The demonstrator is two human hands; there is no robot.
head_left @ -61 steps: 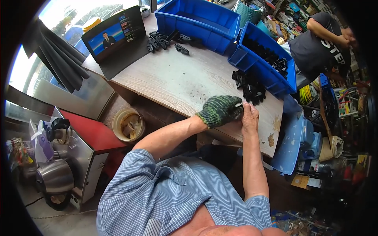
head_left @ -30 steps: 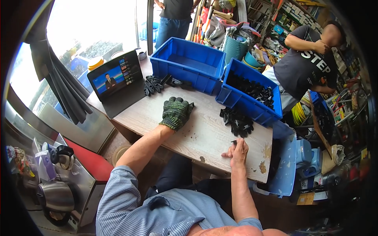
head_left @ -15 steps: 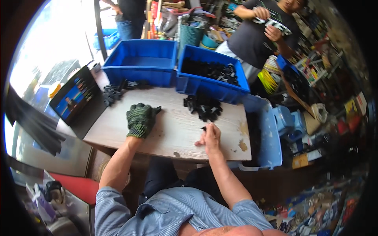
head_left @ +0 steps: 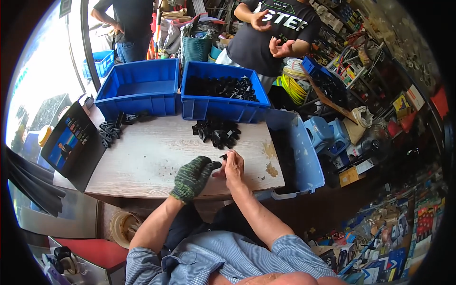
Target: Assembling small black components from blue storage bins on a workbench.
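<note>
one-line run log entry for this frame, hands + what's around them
left hand: gloved, on small black part | right hand: bare, same part | black parts pile beyond | table | blue bins

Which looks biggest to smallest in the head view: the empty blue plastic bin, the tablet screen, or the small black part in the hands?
1. Empty blue plastic bin
2. Tablet screen, slightly smaller and nearer the rim, so unsure
3. Small black part, far the smallest

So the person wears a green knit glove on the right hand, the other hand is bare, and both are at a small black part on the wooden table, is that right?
Not quite. The head view shows the green knit glove on the left hand, not the right. The right hand is bare, and both meet at a small black part on the wooden table.
</note>
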